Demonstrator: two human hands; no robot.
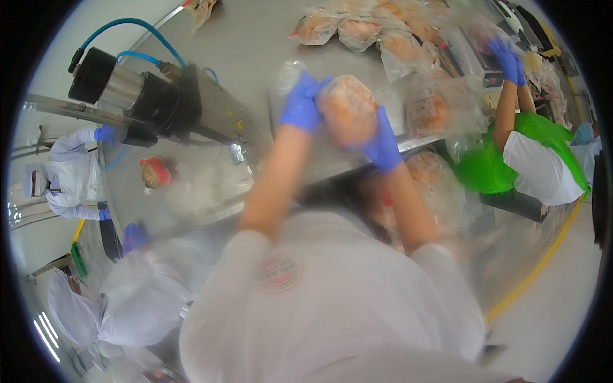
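Both of my gloved hands are raised over the steel table [246, 51], around a clear plastic bag with a pale orange, rounded item inside, like poultry [348, 107]. My left hand [301, 105] grips it at the upper left with bent fingers. My right hand [382, 145] holds it from the lower right, its fingers partly hidden behind the bag. Just left of my left hand lies a crumpled clear plastic piece [290, 76]. A similar bagged item [429, 112] rests near the table's edge to the right, and more [421, 167] sit below that edge.
A pneumatic machine [163, 102] stands at left, beside a red-wrapped item [155, 172]. More bags [357, 32] lie at the back, near a weighing device [463, 54]. Co-workers surround me: one in white [76, 166], another lower left [134, 293], one in green [536, 159] at right.
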